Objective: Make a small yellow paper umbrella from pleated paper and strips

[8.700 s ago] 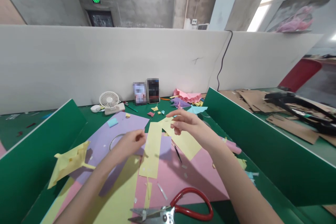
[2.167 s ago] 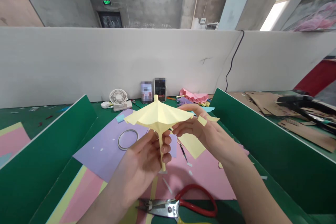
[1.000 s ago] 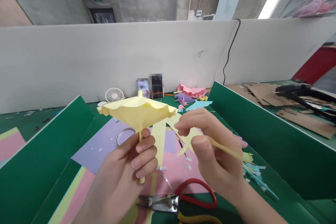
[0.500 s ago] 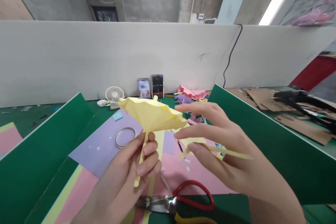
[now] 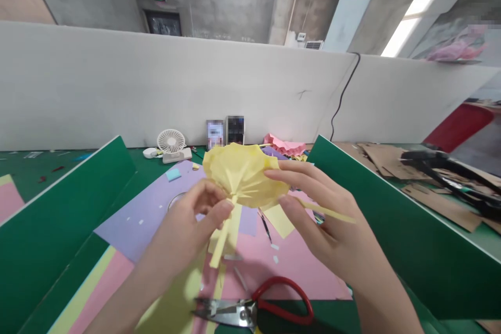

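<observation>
A pleated yellow paper flower (image 5: 250,169) with a rolled paper stem (image 5: 220,245) is held up in front of me, its underside tilted into view. The thumb and fingers of my left hand (image 5: 199,214) pinch it where the stem meets the gathered base. My right hand (image 5: 324,209) is closed over the right rim of the flower, fingertips above and thumb below. A narrow yellow paper strip (image 5: 332,212) also sits in my right hand, its tail running across the palm. Below lie scissors (image 5: 238,310) with red handles, blades pointing left.
Purple paper (image 5: 144,219) and pink paper (image 5: 289,276) cover the board, with a ring (image 5: 172,199) and a slim dark tool (image 5: 266,228). Green panels (image 5: 391,219) stand at both sides. Behind are a white fan (image 5: 171,142), two phones (image 5: 235,129) and crumpled pink paper (image 5: 285,145).
The flower has tipped to show its underside. My left hand has shifted from wrapping the stem to pinching its top. My right hand has moved in and now grips the rim.
</observation>
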Motion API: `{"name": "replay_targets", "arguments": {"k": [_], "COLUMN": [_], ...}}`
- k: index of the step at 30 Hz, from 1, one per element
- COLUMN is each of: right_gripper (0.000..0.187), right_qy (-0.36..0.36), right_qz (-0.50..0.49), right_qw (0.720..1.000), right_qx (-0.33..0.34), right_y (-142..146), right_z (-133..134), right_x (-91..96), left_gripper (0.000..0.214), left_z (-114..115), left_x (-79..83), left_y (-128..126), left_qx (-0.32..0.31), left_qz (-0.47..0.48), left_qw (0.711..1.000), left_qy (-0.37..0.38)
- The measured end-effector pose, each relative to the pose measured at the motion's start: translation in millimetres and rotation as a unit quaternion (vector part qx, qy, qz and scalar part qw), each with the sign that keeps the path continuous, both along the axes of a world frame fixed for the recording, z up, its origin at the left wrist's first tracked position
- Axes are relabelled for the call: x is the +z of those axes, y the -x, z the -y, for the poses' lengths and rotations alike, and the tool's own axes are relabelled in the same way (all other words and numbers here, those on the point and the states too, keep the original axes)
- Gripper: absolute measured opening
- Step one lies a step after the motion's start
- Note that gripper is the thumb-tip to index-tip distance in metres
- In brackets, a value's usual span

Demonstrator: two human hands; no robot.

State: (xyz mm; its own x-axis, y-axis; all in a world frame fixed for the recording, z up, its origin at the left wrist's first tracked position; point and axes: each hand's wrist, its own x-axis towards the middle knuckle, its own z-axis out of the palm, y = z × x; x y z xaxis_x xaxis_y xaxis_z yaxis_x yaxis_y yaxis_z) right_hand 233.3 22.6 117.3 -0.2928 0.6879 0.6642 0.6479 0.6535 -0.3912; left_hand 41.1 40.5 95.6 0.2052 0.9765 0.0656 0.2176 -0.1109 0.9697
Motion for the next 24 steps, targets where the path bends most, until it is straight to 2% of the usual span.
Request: {"name": "replay_targets", "arguments": {"k": [2, 4, 8, 15, 18, 20, 24], "right_gripper": [0.025, 0.026, 0.029, 0.035, 0.035, 0.036, 0.037], "right_qy": [0.004, 0.018, 0.054, 0.073, 0.084, 0.093, 0.113], "right_qz": [0.001, -0.003, -0.015, 0.014, 0.025, 0.034, 0.043], "right_qw": [1.0, 1.0, 0.998, 0.996, 0.994, 0.993, 0.99], "right_qx": [0.0, 0.006, 0.021, 0.058, 0.067, 0.07, 0.07], "right_y": [1.5, 3.8, 10.4, 18.3, 20.9, 22.5, 23.6], "right_z": [0.4, 0.8, 2.8, 9.3, 11.2, 11.7, 11.7], "right_x": [-1.2, -3.0, -7.2, -12.2, -12.4, -12.0, -12.2], "left_gripper": [0.021, 0.016, 0.003, 0.004, 0.006, 0.006, 0.011], "left_z": [2.2, 8.3, 20.6, 14.7, 12.2, 11.6, 10.1], "left_x": [5.2, 9.8, 14.7, 9.9, 4.1, 1.6, 2.7], "left_y": [7.3, 12.1, 12.3, 12.0, 12.6, 11.8, 10.8], "left_qx": [0.064, 0.102, 0.101, 0.095, 0.103, 0.108, 0.087], "left_qz": [-0.064, -0.111, -0.208, -0.31, -0.337, -0.342, -0.308], "left_qw": [0.994, 0.98, 0.938, 0.86, 0.833, 0.828, 0.856], "left_qy": [-0.067, -0.134, -0.257, -0.394, -0.426, -0.432, -0.405]}}
